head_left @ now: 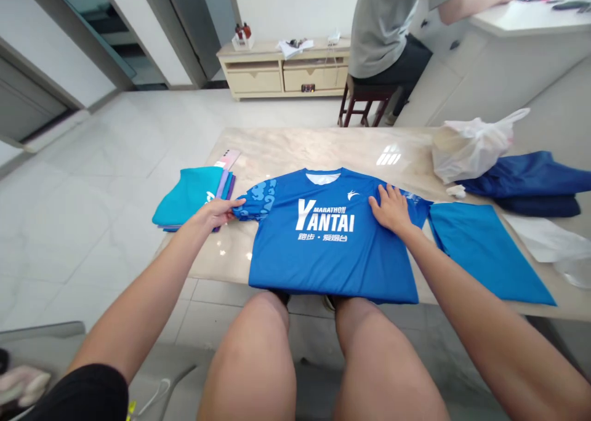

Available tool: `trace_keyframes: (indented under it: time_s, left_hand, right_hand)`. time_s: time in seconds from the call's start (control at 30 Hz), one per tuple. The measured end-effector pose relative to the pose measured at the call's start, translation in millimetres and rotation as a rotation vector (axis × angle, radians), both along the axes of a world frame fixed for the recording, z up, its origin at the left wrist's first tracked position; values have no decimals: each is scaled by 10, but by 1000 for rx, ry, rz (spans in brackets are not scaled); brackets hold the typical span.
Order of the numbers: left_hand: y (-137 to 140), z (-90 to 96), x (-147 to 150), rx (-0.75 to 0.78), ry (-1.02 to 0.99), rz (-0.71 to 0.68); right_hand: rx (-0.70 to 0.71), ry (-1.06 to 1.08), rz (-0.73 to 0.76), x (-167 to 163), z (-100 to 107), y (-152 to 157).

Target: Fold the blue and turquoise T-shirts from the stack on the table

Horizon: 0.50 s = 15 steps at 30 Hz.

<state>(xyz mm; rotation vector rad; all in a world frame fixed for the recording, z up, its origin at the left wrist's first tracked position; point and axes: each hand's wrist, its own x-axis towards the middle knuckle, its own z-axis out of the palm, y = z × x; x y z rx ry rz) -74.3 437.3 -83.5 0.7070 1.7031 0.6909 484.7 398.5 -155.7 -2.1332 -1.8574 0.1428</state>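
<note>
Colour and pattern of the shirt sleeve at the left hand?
Dark blue sleeve with lighter-blue, curvy blotch shapes; shows best in the head view.

Bright Room, Glare on the Glossy Table

The light is bright and rather even, and the shadows are soft. At two o'clock, the table (277,145) reflects a white, striped glare; smaller glints lie at eight o'clock. The wall (295,8) at twelve o'clock looks pale. At ten o'clock, a door frame (68,39) leans, stretched by the wide view. The white lettering (329,223) on the shirt (323,264) is readable; toward eight o'clock, the black sleeve (83,396) looks soft.
</note>
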Motion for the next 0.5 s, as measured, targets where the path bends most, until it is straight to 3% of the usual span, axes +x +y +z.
trace_keyframes:
  time_s: [0.13, 0.33, 0.5]
  left_hand:
    - [-114, 124, 31, -22, 87, -47]
    - [-184, 366, 286, 132, -43, -166]
    - [-143, 488, 345, 136, -79, -265]
  right_hand:
    - [172, 17, 52, 103, 85, -488]
    - [317, -27, 99, 82, 199, -1464]
    - [351, 2, 65, 99, 117, -1730]
